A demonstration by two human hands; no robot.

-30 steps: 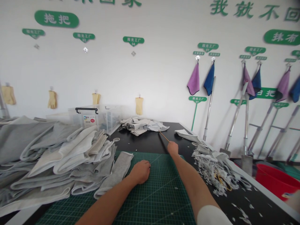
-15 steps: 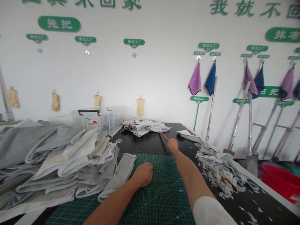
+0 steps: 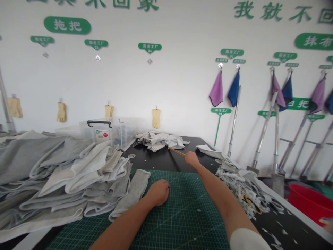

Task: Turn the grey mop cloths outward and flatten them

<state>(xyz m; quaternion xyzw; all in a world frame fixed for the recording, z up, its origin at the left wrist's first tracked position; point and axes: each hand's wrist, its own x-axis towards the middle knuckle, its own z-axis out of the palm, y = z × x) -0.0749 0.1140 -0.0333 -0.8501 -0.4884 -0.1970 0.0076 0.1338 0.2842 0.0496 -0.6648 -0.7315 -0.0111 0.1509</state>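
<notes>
My right hand (image 3: 191, 158) reaches over the far part of the black table, closed around one end of a thin wooden stick (image 3: 177, 151). The stick's free tip points left, near a heap of pale grey cloth pieces (image 3: 156, 140). My left hand (image 3: 159, 192) rests on the green gridded cutting mat (image 3: 179, 215) with its fingers curled in. A small dark spot shows at its fingertips; what it holds, if anything, is hidden. Just left of that hand lies a narrow folded strip of grey cloth (image 3: 132, 192).
A large pile of grey cloth (image 3: 78, 173) covers the left side. Behind it stands a clear plastic box (image 3: 125, 133). White scraps and scissors with gold-coloured handles (image 3: 251, 205) lie on the right. A red bucket (image 3: 309, 205) stands beyond the table's right edge.
The stick has swung left and lies flatter, its tip now further left along the cloth heap. The right forearm has shifted slightly right. My left hand stays nearly still.
</notes>
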